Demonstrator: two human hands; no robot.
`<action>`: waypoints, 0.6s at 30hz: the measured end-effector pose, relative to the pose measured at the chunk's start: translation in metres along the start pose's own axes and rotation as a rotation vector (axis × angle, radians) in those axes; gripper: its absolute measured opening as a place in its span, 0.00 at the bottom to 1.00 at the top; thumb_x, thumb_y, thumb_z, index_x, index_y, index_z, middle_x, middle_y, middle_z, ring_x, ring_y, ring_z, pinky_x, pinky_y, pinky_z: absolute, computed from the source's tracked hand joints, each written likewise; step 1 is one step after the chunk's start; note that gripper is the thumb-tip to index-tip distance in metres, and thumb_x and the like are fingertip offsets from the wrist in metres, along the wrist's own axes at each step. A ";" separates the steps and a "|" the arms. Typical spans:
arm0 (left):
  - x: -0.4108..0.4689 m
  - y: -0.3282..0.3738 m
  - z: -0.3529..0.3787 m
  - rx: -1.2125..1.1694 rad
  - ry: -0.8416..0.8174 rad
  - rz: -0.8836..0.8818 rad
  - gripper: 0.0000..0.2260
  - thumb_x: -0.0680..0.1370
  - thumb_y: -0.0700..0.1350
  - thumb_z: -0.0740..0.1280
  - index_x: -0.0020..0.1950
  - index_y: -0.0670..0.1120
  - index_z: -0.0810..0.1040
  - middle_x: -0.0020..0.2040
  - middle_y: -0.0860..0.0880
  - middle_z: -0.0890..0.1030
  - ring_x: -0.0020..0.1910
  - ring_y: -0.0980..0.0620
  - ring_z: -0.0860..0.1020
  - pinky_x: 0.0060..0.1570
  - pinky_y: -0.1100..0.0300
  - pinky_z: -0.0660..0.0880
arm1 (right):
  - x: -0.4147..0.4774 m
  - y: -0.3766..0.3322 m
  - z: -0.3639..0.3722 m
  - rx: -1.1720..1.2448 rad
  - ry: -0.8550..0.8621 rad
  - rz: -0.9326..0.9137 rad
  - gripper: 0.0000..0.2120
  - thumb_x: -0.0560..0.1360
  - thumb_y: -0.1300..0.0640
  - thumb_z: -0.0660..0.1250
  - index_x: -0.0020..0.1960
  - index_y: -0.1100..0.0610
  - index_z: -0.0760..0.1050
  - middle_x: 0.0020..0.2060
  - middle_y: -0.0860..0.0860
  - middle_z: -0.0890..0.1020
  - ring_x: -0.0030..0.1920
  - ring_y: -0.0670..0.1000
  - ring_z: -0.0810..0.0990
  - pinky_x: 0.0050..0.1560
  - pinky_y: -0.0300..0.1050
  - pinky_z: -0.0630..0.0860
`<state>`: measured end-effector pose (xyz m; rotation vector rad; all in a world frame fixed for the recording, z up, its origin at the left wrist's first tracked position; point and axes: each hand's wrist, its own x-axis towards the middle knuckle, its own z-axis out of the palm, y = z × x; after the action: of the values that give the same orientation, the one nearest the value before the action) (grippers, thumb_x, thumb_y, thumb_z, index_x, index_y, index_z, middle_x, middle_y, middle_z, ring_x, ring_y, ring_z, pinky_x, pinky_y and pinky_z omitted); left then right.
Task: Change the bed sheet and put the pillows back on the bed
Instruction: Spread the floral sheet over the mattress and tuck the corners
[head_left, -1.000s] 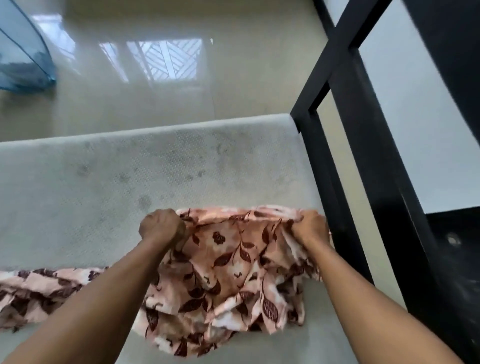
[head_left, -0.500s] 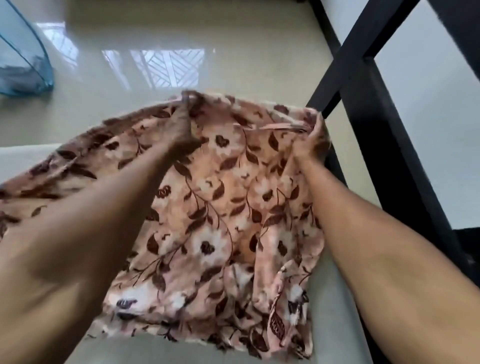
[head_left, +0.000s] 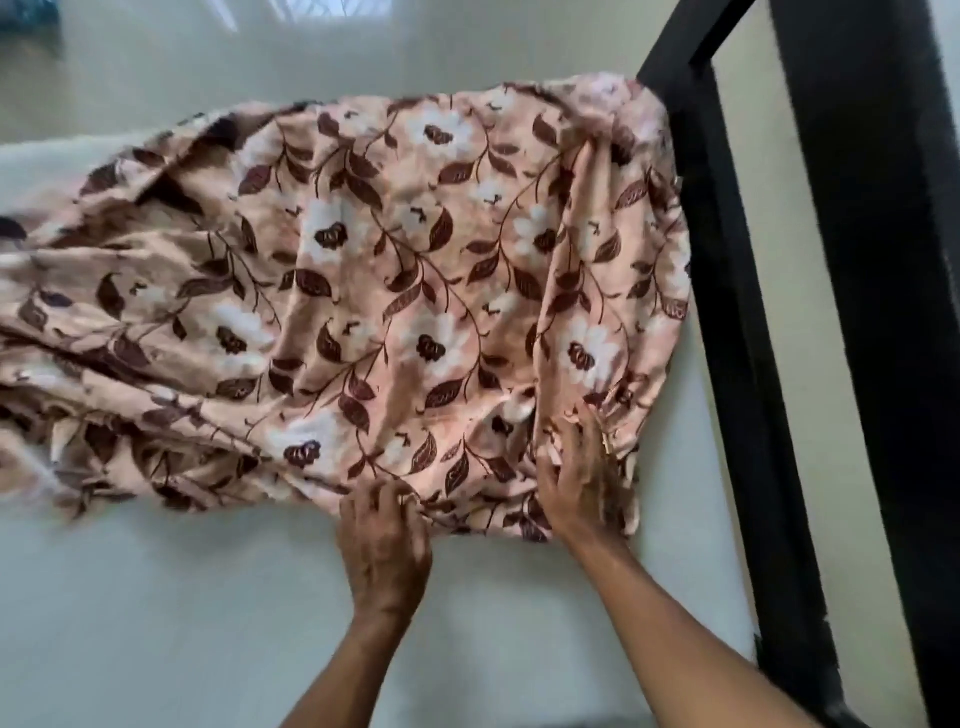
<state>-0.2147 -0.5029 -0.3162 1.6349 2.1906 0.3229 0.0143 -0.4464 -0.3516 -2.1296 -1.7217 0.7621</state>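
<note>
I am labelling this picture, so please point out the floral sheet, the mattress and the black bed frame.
floral sheet (head_left: 395, 270), head view, middle of the spread cloth.
mattress (head_left: 182, 597), head view, bare part below the sheet.
black bed frame (head_left: 727, 312), head view, bar beside the sheet.

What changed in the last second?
The floral sheet, bunched before, was flung forward and now covers the far end of the mattress. The right hand let go and lies flat on it; left hand still grips its near edge. Bed frame unchanged.

A peach bed sheet (head_left: 363, 291) with brown leaves lies rumpled across the bare mattress's (head_left: 156, 597) far end.
</note>
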 end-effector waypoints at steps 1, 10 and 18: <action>-0.015 -0.003 -0.002 -0.012 0.003 -0.141 0.08 0.74 0.38 0.68 0.53 0.42 0.77 0.51 0.43 0.75 0.50 0.41 0.72 0.50 0.49 0.68 | -0.014 0.002 -0.006 -0.041 0.007 -0.007 0.22 0.78 0.50 0.63 0.69 0.58 0.73 0.75 0.57 0.66 0.77 0.58 0.65 0.73 0.60 0.68; -0.002 0.019 0.012 -0.593 -0.221 -0.871 0.11 0.74 0.46 0.73 0.52 0.40 0.82 0.45 0.44 0.83 0.45 0.43 0.82 0.48 0.50 0.80 | -0.027 0.007 -0.044 0.173 0.058 0.525 0.13 0.73 0.68 0.68 0.56 0.59 0.80 0.50 0.56 0.84 0.52 0.59 0.81 0.47 0.44 0.72; 0.065 0.078 0.011 -1.763 -0.066 -0.948 0.13 0.81 0.51 0.61 0.52 0.47 0.83 0.52 0.46 0.85 0.55 0.43 0.83 0.53 0.48 0.82 | -0.020 0.047 -0.106 0.629 0.542 0.951 0.14 0.71 0.59 0.59 0.44 0.59 0.84 0.39 0.52 0.86 0.41 0.54 0.85 0.39 0.45 0.83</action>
<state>-0.1581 -0.4179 -0.3052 -0.3179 1.3023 1.2676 0.1099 -0.4667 -0.2863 -2.2748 -0.0987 0.6884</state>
